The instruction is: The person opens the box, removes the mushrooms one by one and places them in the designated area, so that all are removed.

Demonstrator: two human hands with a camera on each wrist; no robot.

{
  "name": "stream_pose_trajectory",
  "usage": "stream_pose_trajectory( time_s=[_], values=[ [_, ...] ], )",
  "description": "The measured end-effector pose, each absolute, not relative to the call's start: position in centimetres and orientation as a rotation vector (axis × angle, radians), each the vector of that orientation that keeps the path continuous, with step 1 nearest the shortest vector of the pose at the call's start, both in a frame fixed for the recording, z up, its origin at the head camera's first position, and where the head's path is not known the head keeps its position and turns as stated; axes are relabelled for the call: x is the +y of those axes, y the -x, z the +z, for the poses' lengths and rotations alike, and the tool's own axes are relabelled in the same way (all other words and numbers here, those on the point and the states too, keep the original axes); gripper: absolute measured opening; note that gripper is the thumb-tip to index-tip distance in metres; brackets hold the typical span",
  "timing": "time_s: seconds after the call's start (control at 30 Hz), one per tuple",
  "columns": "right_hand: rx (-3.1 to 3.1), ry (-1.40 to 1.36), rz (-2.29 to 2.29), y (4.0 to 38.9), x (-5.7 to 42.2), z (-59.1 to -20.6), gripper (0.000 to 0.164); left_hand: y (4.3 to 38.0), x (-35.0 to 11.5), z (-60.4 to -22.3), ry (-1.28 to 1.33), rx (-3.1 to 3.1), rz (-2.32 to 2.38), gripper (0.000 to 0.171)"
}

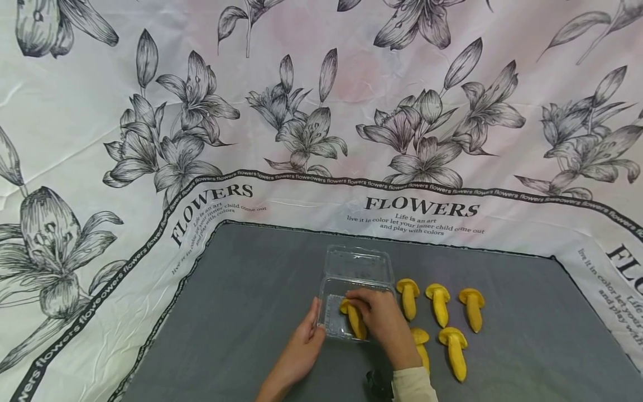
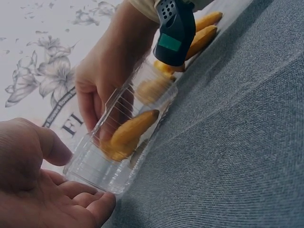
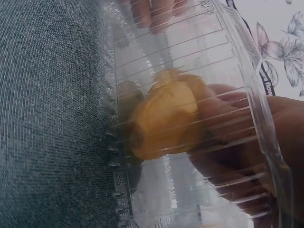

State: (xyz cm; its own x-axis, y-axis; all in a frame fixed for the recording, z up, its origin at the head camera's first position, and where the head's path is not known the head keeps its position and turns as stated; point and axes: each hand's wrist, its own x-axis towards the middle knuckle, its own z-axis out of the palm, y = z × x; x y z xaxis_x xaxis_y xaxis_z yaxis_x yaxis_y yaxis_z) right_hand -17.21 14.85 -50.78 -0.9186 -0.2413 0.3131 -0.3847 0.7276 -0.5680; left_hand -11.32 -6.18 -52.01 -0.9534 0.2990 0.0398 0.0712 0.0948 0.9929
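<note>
A clear plastic clamshell box (image 1: 331, 290) lies on the grey surface with its lid folded back. At its near left corner my left hand (image 1: 298, 349) holds the end wall, the thumb by the rim and the fingers lower down in the left wrist view. My right hand (image 1: 379, 318) reaches inside and pinches a yellow mushroom (image 1: 357, 324) near its cap. Through the ribbed wall in the right wrist view, that mushroom (image 3: 166, 118) shows stem end forward. Its contact with the box floor is unclear.
Several more yellow mushrooms (image 1: 439, 304) lie to the right of the box in two rows; the right forearm partly covers one (image 1: 422, 352). A dark object (image 1: 377, 385) sits by the right sleeve. Behind the grey surface (image 1: 251, 279) hangs a flower-printed cloth (image 1: 301, 212).
</note>
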Motion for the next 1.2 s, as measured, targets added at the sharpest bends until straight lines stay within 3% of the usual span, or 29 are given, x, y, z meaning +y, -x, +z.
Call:
stream_pose_trajectory(
  time_s=[1.2],
  values=[
    [-2.44, -0.527, 0.915, 16.0, 15.3, -49.0, 0.024, 11.3, -6.1, -52.0, -0.382, 2.209, 1.96, 0.067]
  ],
)
